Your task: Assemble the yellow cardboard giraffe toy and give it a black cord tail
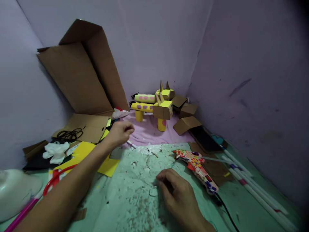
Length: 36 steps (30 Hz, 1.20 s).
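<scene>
- Your left hand [120,132] reaches to the far left of the green work surface [125,199]; its fingers are curled together around the far end of a thin white stick [131,144], whose near tip pokes out just beside the knuckles, at the edge of the pink cloth [147,130].
- Your right hand [175,193] rests near the middle of the green surface, knuckles up, fingers bent together and pressed down; whether they pinch anything you cannot tell.
- Just right of that hand lies a glue gun [198,169] wrapped in dotted red and white paper, its black cord [227,212] trailing toward the near right.
- On the pink cloth, far centre, stand two yellow paper-roll animals [151,104] with cardboard heads; small cardboard boxes [187,124] sit just right of them.
- A large folded cardboard sheet [79,77] leans against the far left wall; yellow paper sheets [83,151] and a crumpled white tissue [56,151] lie below it, left of your forearm.
- White sticks [251,185] lie along the right wall.
</scene>
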{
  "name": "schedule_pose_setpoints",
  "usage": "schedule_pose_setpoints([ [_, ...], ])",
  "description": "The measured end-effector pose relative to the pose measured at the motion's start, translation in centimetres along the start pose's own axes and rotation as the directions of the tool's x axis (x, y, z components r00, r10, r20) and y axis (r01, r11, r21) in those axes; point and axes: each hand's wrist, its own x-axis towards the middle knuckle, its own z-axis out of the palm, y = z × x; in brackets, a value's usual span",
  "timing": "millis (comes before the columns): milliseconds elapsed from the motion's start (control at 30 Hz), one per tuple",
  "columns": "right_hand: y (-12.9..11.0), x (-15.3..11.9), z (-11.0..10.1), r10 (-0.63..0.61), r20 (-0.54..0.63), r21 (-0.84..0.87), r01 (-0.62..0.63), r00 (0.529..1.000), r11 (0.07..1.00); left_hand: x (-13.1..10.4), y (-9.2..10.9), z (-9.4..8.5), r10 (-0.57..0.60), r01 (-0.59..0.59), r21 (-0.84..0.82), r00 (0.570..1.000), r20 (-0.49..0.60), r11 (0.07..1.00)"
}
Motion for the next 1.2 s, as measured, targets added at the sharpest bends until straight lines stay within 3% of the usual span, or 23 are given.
schedule_pose_setpoints([
  [100, -0.1, 0.0, 0.2, -0.002, -0.002, 0.007, 0.002, 1.000, 1.000, -0.6, 0.5, -0.4, 0.045, -0.043, -0.021, 0.990, 0.131, 0.999],
  [233, -0.3, 0.0, 0.3, 0.024, -0.006, -0.006, -0.024, 1.000, 1.000, -1.8, 2.2, 3.8, 0.118, -0.103, -0.062, 0.937, 0.327, 0.993],
  [367, -0.4, 0.1, 0.2, 0.049, 0.012, -0.011, -0.049, 0.999, 0.999, -2.0, 3.1, 6.5, 0.112, -0.115, -0.014, 0.923, 0.367, 0.993],
  [900, -0.2, -0.2, 0.7, 0.022, 0.058, -0.191, -0.011, 0.998, 0.982, -0.4, 3.0, 7.4, -0.037, 0.034, 0.017, 0.941, 0.337, 0.999],
  [1100, -0.2, -0.3, 0.9, 0.009, 0.051, -0.189, 0.001, 0.999, 0.982, -0.4, 3.0, 6.8, -0.090, 0.063, 0.129, 0.974, 0.209, 0.990],
  [1200, -0.2, -0.3, 0.9, 0.018, 0.055, -0.202, -0.007, 0.998, 0.979, -0.3, 2.7, 4.6, -0.107, 0.095, 0.185, 0.993, 0.057, 0.978],
])
